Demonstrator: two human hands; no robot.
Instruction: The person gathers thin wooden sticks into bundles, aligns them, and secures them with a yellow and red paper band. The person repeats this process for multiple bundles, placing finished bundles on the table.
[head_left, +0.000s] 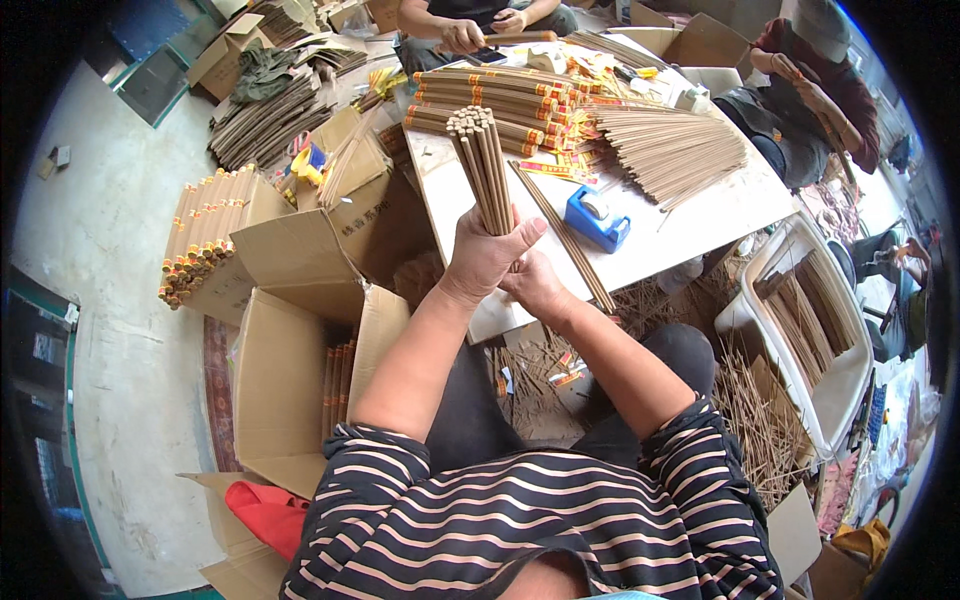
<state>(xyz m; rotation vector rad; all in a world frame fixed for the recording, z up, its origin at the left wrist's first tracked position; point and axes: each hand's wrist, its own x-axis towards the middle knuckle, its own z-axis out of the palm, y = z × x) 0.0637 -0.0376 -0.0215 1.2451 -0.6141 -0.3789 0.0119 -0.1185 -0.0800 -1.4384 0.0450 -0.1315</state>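
Note:
My left hand is wrapped round an upright bundle of brown incense sticks, its thumb lying across toward the right. Just below and to the right, my right hand closes against the lower part of the same bundle; its fingertips and the bundle's lower end are hidden. The bundle's top ends are bunched together over the near edge of a white table. A few loose sticks lie on the table right of my hands, beside a blue tape dispenser.
Banded incense bundles and a fan of loose sticks cover the table's far part. An open cardboard box stands at left, a white tub of sticks at right. Co-workers sit across, one hand showing, and at right.

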